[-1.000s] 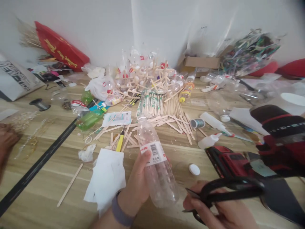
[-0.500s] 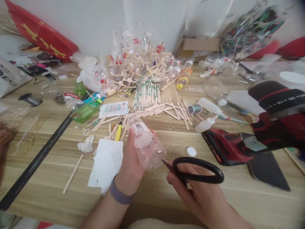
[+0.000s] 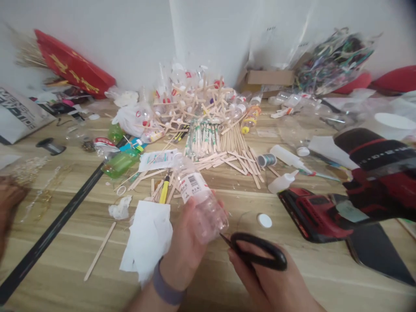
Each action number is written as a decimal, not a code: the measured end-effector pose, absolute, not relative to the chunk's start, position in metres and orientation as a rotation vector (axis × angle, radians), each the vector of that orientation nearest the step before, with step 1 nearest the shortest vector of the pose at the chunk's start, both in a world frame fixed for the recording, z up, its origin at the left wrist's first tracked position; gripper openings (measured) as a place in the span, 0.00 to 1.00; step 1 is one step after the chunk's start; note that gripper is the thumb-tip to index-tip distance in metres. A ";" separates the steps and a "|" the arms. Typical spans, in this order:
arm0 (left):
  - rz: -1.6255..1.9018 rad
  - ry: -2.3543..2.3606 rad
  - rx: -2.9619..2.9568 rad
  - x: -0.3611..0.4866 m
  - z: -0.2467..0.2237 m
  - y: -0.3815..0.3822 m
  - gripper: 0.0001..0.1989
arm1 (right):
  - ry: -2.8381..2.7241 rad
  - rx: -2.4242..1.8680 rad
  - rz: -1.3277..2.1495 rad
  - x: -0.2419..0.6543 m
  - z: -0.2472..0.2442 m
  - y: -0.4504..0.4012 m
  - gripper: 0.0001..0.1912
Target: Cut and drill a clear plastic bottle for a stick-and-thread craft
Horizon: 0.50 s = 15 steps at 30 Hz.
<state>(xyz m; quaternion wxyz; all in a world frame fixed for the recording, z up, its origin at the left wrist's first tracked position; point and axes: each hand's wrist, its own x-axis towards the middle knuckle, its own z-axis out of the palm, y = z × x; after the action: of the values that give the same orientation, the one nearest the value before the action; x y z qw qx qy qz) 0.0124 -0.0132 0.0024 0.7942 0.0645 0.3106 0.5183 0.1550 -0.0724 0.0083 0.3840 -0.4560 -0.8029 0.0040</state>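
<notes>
A clear plastic bottle (image 3: 198,190) with a white printed label lies tilted in my left hand (image 3: 185,242), its base turned toward me. The fingers wrap around its lower half. My right hand (image 3: 269,277) grips black-handled scissors (image 3: 260,251), the dark pointed blade aimed at the bottle's base. The tip sits right by the base edge; whether it touches I cannot tell. A white cap (image 3: 264,220) lies on the table beyond the scissors. White paper (image 3: 146,238) lies to the left of my left hand.
A red and black power drill (image 3: 325,216) stands at right beside a dark phone (image 3: 383,255). Wooden sticks (image 3: 224,156), bottles and a yellow knife (image 3: 165,188) spread ahead. A black strip (image 3: 65,212) crosses the left. Another person's hand (image 3: 11,193) rests at far left.
The camera view has tilted up slightly. The bottle has turned so its label shows more fully. The scissors have shifted a little left, with their tip still by the bottle's base.
</notes>
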 end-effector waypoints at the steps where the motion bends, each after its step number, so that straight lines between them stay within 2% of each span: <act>1: 1.115 0.675 0.159 0.013 0.002 -0.015 0.19 | -2.065 -1.141 0.000 0.156 0.005 -0.073 0.09; 10: 1.167 0.701 0.178 0.016 -0.008 -0.022 0.27 | -2.212 -1.077 0.024 0.166 -0.018 -0.076 0.13; 15: 1.157 0.643 0.252 0.017 -0.011 -0.024 0.30 | -2.041 -1.012 -0.100 0.158 -0.033 -0.074 0.14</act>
<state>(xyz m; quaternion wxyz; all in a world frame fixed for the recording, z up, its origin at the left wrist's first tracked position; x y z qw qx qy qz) 0.0165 -0.0236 -0.0114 0.7814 0.1167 0.2979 0.5358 0.1581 -0.0745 -0.0328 0.4175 -0.4032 -0.8134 -0.0400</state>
